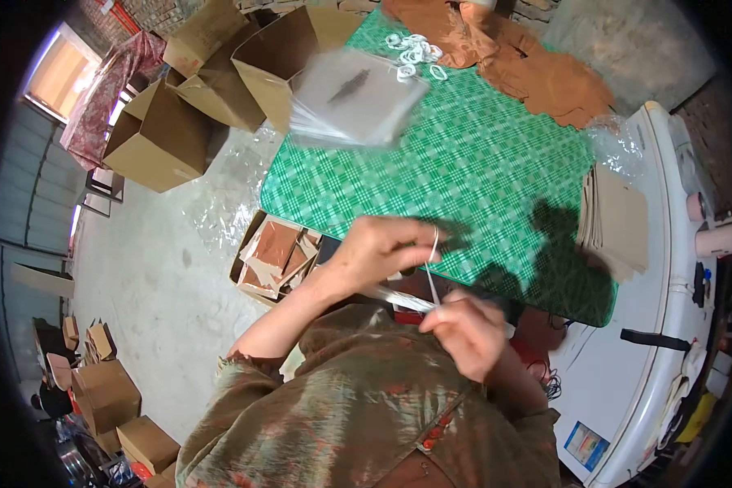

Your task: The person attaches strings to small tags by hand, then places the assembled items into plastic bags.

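In front of my chest, my left hand [386,248] is closed, pinching a thin white cord [432,272] between thumb and fingers. The cord runs down, stretched, to my right hand [470,332], whose fingers are closed around its lower end. A bundle of white strands [407,302] lies between the hands and reaches the fingers of my right hand; its far end is hidden. Both hands are just off the near edge of a table with a green checked cover [398,183].
Clear plastic bags [358,98] are stacked on the table beside white loops [415,50] and brown fabric [545,81]. Flat beige pieces [614,215] lie at the right edge, beside a white appliance [651,350]. Open cardboard boxes [159,134] and a scrap box [276,256] stand left.
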{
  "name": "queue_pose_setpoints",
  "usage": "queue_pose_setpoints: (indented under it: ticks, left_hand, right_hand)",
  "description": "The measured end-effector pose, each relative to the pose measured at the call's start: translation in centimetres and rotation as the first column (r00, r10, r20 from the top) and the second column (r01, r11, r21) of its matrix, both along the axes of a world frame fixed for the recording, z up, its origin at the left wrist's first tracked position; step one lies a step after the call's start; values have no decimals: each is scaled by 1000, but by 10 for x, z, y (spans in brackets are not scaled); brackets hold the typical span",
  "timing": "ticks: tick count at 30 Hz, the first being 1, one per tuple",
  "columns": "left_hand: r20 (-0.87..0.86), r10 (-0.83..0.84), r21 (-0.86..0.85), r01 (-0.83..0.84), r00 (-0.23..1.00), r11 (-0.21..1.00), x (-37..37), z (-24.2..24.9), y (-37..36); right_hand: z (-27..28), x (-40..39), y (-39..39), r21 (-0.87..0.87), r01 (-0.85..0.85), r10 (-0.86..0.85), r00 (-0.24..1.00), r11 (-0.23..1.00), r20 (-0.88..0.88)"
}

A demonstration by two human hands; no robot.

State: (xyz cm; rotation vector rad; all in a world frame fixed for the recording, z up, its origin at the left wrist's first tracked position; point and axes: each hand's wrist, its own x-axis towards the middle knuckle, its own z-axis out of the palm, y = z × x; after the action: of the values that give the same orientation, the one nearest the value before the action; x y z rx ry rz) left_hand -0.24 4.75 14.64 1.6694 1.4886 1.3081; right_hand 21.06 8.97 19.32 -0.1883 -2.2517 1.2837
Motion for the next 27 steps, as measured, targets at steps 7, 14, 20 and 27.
queue_pose_setpoints:
  ticks: [7,14,20,27]
  left_hand:
    - [93,-196,282,163,976,945,26,31,-17]
    - [46,-138,152,130,989,980,10,-1,-14]
    - [161,-217,301,161,963,940,24,19,-21]
    - [85,-292,169,275,953,946,24,7,-26]
  right_hand:
    - [-60,-11,24,-296,336,-332,941,894,65]
    - [-11,2,-2,-226,101,-122,989,969,-78]
    - [-67,-24,-5,-240,140,-161,984,961,-71]
    - [-20,3,30,-396,208,-248,967,894,-52]
